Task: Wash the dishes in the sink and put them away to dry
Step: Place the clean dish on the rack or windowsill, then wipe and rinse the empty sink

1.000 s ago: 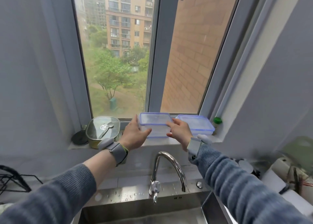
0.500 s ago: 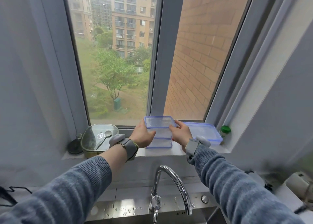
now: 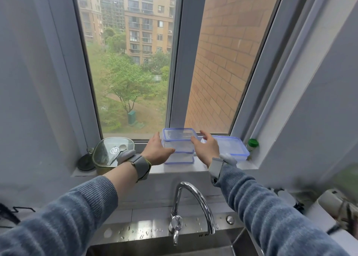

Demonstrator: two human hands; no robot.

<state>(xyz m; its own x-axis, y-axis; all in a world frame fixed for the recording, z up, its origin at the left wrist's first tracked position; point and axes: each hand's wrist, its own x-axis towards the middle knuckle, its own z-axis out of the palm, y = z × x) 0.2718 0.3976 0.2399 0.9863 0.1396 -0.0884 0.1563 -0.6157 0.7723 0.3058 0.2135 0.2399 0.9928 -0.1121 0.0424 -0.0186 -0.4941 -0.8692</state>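
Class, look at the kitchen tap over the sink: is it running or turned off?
Off. No stream falls from the spout of the tap; only scattered droplets sit on the steel sink ledge.

Clear glossy plastic containers (image 3: 178, 149), polished chrome faucet (image 3: 195, 203), ribbed knit sleeves (image 3: 271, 217).

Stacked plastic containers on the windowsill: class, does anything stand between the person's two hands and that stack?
Nothing visible does. The left hand lies against the stacked containers' left side, and the right hand is at their right side with fingers spread. The flat container lies beyond the right hand.
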